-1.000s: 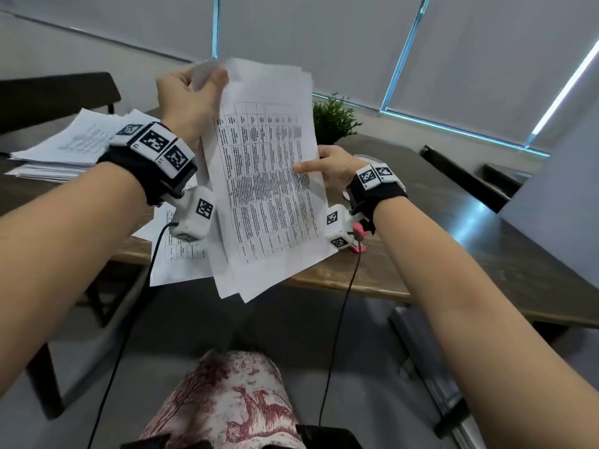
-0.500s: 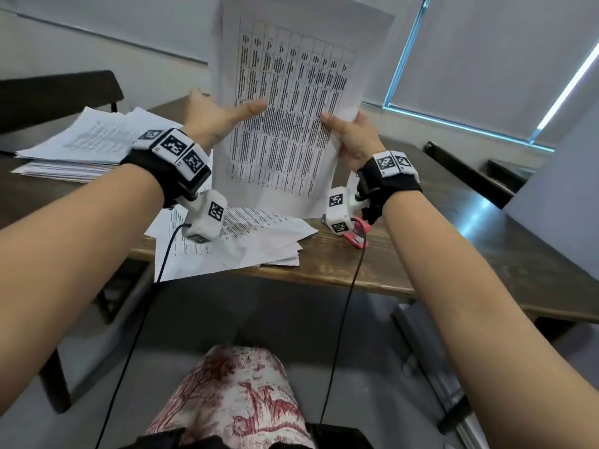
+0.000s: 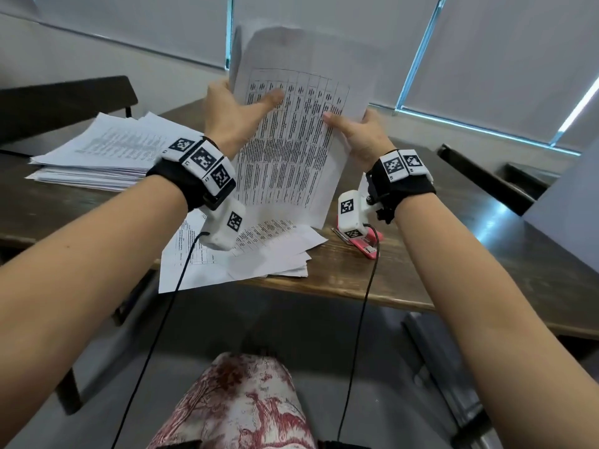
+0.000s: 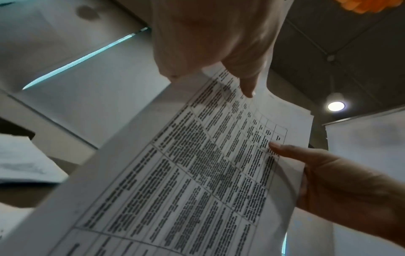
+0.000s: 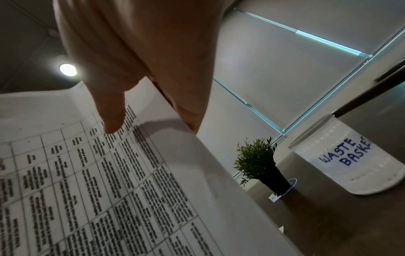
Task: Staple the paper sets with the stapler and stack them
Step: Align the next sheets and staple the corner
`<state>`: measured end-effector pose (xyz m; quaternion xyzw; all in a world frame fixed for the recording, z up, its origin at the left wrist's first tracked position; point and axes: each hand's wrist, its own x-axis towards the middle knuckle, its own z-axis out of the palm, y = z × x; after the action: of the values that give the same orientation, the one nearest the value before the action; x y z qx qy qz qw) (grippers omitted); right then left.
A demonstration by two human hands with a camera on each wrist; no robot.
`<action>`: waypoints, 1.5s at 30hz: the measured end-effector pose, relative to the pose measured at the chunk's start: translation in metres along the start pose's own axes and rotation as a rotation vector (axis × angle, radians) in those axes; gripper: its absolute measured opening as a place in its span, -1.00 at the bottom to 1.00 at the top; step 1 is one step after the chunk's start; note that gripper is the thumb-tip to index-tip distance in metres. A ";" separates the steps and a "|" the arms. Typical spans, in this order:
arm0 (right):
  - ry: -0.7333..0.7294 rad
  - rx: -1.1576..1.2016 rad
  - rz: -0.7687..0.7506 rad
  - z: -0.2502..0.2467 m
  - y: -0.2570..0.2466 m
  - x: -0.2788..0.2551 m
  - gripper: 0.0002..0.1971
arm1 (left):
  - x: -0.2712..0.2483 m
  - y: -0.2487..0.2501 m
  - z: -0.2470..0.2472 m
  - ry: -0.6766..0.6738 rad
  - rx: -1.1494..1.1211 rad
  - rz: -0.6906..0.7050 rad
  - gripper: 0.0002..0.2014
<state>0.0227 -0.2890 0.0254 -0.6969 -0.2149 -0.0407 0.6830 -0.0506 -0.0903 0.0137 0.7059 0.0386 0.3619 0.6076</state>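
Note:
I hold a paper set [image 3: 291,134] upright above the table, its printed table facing me. My left hand [image 3: 240,111] grips its left edge, thumb across the front. My right hand [image 3: 359,131] grips the right edge the same way. In the left wrist view the paper set [image 4: 197,173] has my left hand's thumb [image 4: 247,86] on it and my right hand [image 4: 328,173] at its far edge. The right wrist view shows the thumb [image 5: 111,114] on the sheets [image 5: 98,190]. A pink stapler [image 3: 366,244] lies on the table under my right wrist.
Loose sheets [image 3: 259,254] lie at the wooden table's [image 3: 356,280] front edge. A thick pile of papers [image 3: 107,153] sits at the left. A small potted plant [image 5: 263,164] and a white cup marked WASTE BASKET [image 5: 350,159] stand behind the held set.
The paper set went from tilted low over the table to upright. My left hand moved from the top corner to the left edge; the sheets below came into view.

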 end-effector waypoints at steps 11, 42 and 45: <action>0.143 0.109 -0.024 0.020 -0.020 -0.007 0.18 | -0.003 0.022 -0.011 0.024 -0.133 0.101 -0.32; -0.196 -1.086 0.178 -0.032 0.051 -0.027 -0.92 | 0.005 -0.017 -0.020 0.139 0.270 0.002 -0.65; -0.363 -1.477 0.309 -0.041 0.085 -0.025 -0.78 | 0.000 -0.028 -0.019 0.157 0.252 -0.030 -0.66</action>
<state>0.0398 -0.3330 -0.0607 -0.9893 -0.1410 0.0368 -0.0065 -0.0505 -0.0676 -0.0110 0.7456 0.1419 0.3989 0.5146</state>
